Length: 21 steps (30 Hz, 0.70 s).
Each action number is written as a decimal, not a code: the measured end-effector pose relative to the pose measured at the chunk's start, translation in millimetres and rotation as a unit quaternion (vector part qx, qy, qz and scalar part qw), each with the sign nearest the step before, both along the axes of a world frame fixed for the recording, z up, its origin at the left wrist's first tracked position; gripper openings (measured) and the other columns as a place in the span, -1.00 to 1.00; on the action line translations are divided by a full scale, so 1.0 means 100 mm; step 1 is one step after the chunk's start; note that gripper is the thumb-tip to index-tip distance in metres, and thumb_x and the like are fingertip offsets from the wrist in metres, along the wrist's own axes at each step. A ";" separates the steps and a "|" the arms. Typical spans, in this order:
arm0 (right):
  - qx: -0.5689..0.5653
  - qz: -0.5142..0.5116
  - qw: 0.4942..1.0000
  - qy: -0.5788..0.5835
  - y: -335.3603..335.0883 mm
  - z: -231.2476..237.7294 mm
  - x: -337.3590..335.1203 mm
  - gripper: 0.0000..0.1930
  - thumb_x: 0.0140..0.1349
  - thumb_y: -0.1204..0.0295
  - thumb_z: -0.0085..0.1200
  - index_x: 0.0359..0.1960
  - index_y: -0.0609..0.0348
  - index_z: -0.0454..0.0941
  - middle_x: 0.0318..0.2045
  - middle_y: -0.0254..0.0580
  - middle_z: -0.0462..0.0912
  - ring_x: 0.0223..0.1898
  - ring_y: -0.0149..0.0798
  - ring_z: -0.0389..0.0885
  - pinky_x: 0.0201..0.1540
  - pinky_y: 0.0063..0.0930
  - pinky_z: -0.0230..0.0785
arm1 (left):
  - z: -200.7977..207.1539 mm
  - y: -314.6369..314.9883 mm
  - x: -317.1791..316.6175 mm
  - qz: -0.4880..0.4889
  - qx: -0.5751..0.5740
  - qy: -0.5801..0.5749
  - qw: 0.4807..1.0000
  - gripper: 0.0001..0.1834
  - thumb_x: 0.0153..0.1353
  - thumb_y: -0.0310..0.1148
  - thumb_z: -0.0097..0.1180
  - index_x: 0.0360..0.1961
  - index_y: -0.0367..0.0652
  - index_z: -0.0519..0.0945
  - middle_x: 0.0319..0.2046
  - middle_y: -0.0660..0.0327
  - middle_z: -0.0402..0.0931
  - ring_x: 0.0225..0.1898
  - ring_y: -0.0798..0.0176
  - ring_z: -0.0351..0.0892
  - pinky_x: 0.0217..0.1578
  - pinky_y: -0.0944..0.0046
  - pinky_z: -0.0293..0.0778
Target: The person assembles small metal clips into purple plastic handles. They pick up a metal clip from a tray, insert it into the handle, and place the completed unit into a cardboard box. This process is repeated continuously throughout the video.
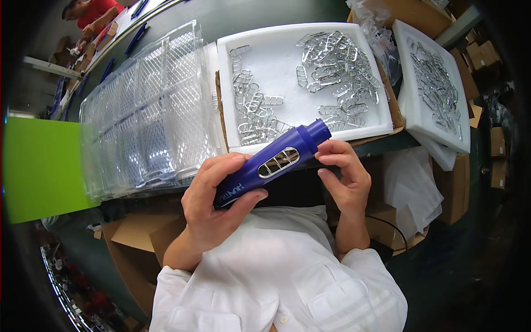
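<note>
My left hand (213,191) is closed around the wide end of a tapered dark blue plastic housing (247,172), its thumb along the near side. The housing is tilted, with its narrow collared end up to the right. A shiny chrome oval trim piece with crossbars (279,162) sits in its upper face. Beside the narrow end is my right hand (345,177), thumb and fingers apart with nothing between them. Just beyond the housing stands a white foam tray (287,47) holding many loose chrome trims (337,66) like the fitted one.
Clear plastic blister trays (149,110) lie at the left, beside a bright green panel (44,169). A second foam tray (406,66) of trims leans at the right. Cardboard boxes (135,232) stand below the bench. Another person in a red top (102,12) works at the far left.
</note>
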State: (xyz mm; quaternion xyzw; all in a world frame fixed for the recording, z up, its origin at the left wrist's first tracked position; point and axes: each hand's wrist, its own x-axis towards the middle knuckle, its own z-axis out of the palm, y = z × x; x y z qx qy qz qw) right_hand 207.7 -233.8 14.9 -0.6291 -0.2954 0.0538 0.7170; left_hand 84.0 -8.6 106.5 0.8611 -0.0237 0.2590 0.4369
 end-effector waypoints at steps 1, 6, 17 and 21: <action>0.005 0.000 1.000 0.009 -0.04 -0.01 -0.01 -0.70 0.10 0.81 0.27 -0.12 0.30 0.65 0.03 0.03 0.68 0.04 -0.15 0.68 0.13 -0.36 0.51 | -0.03 -0.01 0.04 0.000 0.006 -0.014 1.000 -0.36 0.03 -0.60 0.56 0.17 -0.31 0.56 0.01 -0.10 0.65 -0.05 0.05 0.73 -0.06 0.20 0.67; 0.022 -0.005 0.998 0.051 -0.19 -0.05 -0.02 -0.65 0.17 0.77 0.24 0.02 0.33 0.62 0.08 0.04 0.67 0.04 -0.18 0.69 0.15 -0.35 0.51 | -0.15 -0.08 0.11 -0.017 0.009 -0.028 0.999 -0.39 0.09 -0.61 0.51 0.18 -0.27 0.54 0.03 -0.13 0.62 -0.05 0.06 0.72 -0.10 0.23 0.67; 0.146 0.095 0.962 0.212 -0.06 0.18 -0.06 -0.28 0.31 0.57 0.34 0.45 0.40 0.26 0.27 0.15 0.57 0.24 -0.15 0.62 0.31 -0.26 0.45 | -0.40 -0.57 0.09 -0.005 -0.138 0.070 0.988 -0.23 0.11 -0.63 0.49 0.33 -0.30 0.38 -0.02 -0.09 0.64 -0.12 0.14 0.75 -0.15 0.26 0.68; 0.163 0.124 0.941 0.271 -0.03 0.29 -0.08 -0.47 0.42 0.57 0.21 0.37 0.38 0.33 0.21 0.15 0.63 0.19 -0.19 0.65 0.28 -0.28 0.50 | -0.44 -0.71 0.14 -0.033 -0.141 0.139 0.980 -0.26 0.15 -0.64 0.44 0.33 -0.30 0.37 -0.02 -0.03 0.63 -0.14 0.22 0.71 -0.17 0.31 0.66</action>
